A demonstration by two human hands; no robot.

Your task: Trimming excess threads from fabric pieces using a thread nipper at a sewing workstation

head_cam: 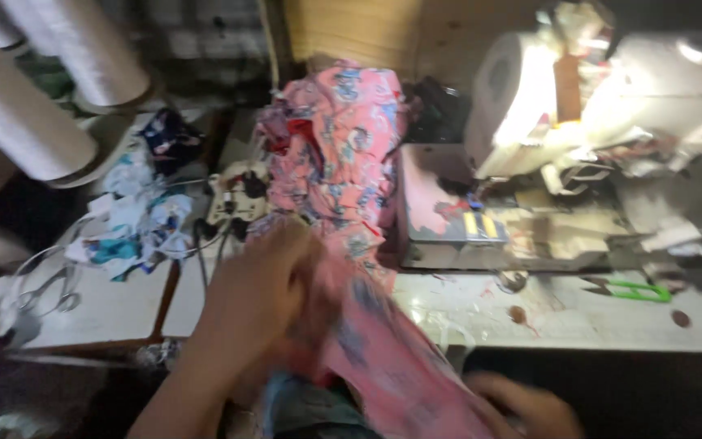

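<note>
white table (pixel 578 321): sewing machine (pixel 578 106), scissors (pixel 46 289), green snips (pixel 635 290), fabric scraps (pixel 136 219).

Two small yellow rectangular labels (pixel 481 224) on sewing machine (pixel 530 122) base front

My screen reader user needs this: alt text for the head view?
Two hands, left hand and right hand, grip pink printed fabric at a white sewing machine. Thread cones, scissors and green snips lie nearby.

Cloth pile (pixel 335 154) is sitting behind my left hand (pixel 262 293) — sewing machine (pixel 578 106) standing right of it, thread cones (pixel 34 106) left, scissors (pixel 46 289) below those.
</note>
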